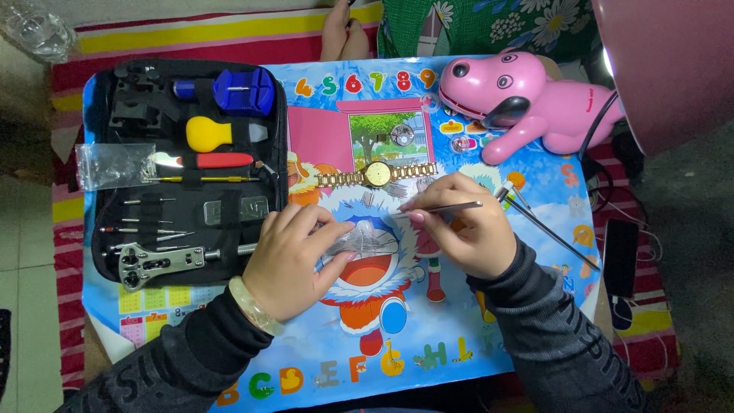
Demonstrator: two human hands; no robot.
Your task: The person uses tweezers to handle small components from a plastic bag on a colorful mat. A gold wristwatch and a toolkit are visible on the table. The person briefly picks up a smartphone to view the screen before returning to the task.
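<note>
Centrally, left hand (294, 256) pinching clear plastic bag (359, 239), right hand (462, 229) gripping tweezers (443, 207), gold watch (377, 174) just beyond, tool case (187, 164) beside left.

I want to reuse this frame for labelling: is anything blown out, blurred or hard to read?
Head view: evenly lit and mostly sharp; lamp shade at top right is a blurred pink mass, glare beside it; clear packet under the left hand is hard to read.

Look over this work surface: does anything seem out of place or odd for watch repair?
The pink toy dog at the mat's top right edge looks out of place beside the gold watch and tool case. Nothing appears spilled or damaged.
</note>
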